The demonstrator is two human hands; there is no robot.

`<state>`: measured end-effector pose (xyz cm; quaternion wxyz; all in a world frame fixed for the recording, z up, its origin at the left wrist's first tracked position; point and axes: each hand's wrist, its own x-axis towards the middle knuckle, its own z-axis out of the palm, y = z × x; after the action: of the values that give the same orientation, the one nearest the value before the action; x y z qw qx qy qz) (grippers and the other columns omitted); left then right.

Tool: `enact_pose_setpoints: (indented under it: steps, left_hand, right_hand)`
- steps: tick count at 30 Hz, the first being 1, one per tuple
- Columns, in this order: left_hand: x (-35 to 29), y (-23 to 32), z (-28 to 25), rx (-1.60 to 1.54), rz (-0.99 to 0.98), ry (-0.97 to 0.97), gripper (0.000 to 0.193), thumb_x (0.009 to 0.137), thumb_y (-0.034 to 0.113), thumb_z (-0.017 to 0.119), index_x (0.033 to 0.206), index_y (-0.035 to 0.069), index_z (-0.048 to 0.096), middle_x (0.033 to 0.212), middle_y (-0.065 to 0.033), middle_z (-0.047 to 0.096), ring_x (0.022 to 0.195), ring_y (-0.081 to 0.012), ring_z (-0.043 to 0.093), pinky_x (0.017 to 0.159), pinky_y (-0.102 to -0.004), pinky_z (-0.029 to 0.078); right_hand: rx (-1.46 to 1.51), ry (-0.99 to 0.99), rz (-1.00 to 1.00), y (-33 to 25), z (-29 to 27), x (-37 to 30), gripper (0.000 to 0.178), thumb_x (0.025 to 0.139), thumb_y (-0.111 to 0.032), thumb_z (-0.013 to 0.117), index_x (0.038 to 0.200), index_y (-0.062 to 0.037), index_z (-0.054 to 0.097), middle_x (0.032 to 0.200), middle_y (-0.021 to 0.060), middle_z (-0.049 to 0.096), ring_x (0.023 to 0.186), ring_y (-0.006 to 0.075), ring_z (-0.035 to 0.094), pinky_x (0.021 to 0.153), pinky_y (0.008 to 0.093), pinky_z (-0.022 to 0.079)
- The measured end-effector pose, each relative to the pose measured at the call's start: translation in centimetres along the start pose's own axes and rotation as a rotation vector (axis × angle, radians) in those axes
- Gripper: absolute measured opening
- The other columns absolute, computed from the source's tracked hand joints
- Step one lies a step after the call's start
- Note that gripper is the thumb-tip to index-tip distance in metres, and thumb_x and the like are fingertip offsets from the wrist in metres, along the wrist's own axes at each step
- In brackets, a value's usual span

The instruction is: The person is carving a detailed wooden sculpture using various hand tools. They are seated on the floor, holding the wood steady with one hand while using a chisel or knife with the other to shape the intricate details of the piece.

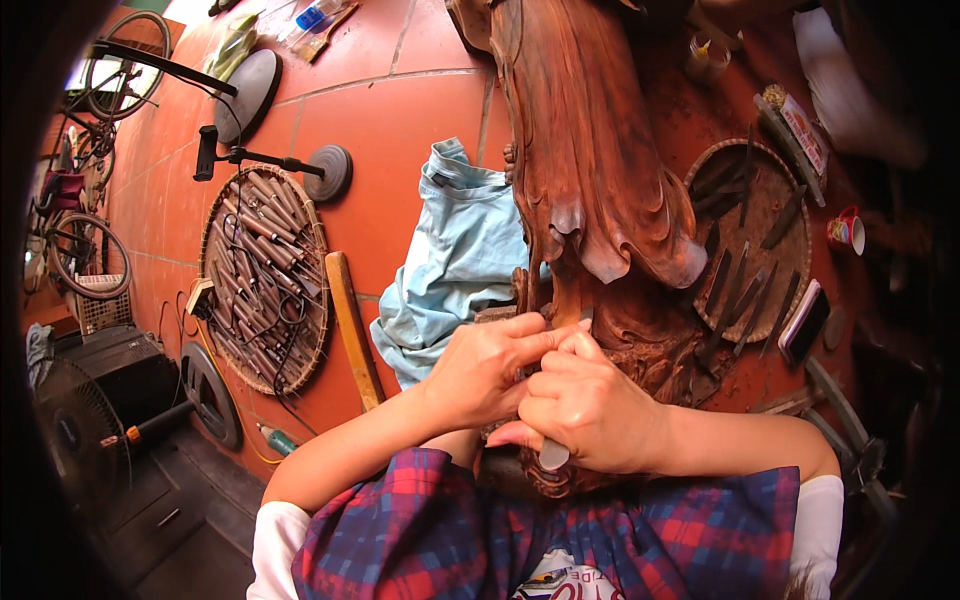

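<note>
Wood carving (590, 130) lies right of middle, running from the far edge toward the person's lap; red-brown, darker streaks along the grain, surface worked into long flowing folds. Folds end in curled, scalloped lips, a few pale and shiny; nearer part rougher, knotted, deep brown. Far end cut off by the frame; near portion mostly behind the hands, small carved piece showing below them. Shadow at right of base makes its outline hard to follow. Right hand (590, 405) closed in a fist around a slim tool (553, 456): rounded grey end out at the near side, narrow grey tip at the far side, middle hidden in the grip. Left hand (485, 365) meets it from the left, fingers bent and close together, forefinger reaching to the right hand; cannot tell whether they grip the tool too. Both elbows bent and out wide, forearms angled inward over the plaid garment (400, 520). Light blue cloth (450, 250) left of the carving.
</note>
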<state>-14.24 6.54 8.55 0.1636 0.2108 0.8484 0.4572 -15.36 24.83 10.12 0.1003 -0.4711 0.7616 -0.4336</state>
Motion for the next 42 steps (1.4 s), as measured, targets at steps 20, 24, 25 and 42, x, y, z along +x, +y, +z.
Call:
enact_pose_setpoints:
  steps: [20, 24, 25, 42]
  left_hand:
    - [0.3, 0.0, -0.1, 0.14, 0.045, 0.059, 0.069, 0.07, 0.023, 0.073, 0.137, 0.009, 0.059, 0.073, -0.0062, 0.052, 0.064, -0.0262, 0.058, 0.055, -0.0354, 0.048]
    - [-0.1, 0.4, 0.0, 0.075, 0.027, 0.039, 0.068, 0.072, 0.025, 0.072, 0.137, 0.011, 0.059, 0.071, -0.0068, 0.05, 0.063, -0.0252, 0.057, 0.055, -0.0362, 0.047]
    - [0.4, 0.3, -0.5, 0.093, 0.028, 0.06, 0.068, 0.072, 0.025, 0.072, 0.137, 0.011, 0.059, 0.071, -0.0069, 0.049, 0.063, -0.025, 0.057, 0.054, -0.0364, 0.046]
    - [0.5, 0.4, -0.1, 0.109, 0.064, 0.077, 0.056, 0.078, 0.02, 0.071, 0.131, 0.007, 0.061, 0.081, -0.0094, 0.06, 0.07, -0.0305, 0.063, 0.058, -0.0393, 0.051]
  right_hand:
    - [0.031, 0.093, 0.0, 0.1, -0.4, 0.5, 0.036, 0.078, -0.035, 0.076, 0.065, -0.0077, 0.056, 0.066, 0.0051, 0.052, 0.068, 0.024, 0.053, 0.074, 0.0419, 0.041]
    - [0.064, 0.058, 0.051, -0.6, -0.5, 0.2, 0.036, 0.078, -0.036, 0.076, 0.065, -0.0082, 0.057, 0.066, 0.0048, 0.053, 0.068, 0.0239, 0.053, 0.074, 0.0412, 0.04]
    - [0.045, 0.072, 0.048, -0.4, -0.7, 0.8, 0.036, 0.079, -0.036, 0.075, 0.065, -0.0081, 0.058, 0.066, 0.0048, 0.053, 0.068, 0.024, 0.053, 0.075, 0.0417, 0.041]
    - [0.072, 0.012, 0.0, -0.1, -1.5, 0.1, 0.038, 0.077, -0.037, 0.078, 0.064, -0.0089, 0.057, 0.066, 0.0044, 0.052, 0.069, 0.0244, 0.053, 0.076, 0.0426, 0.04]
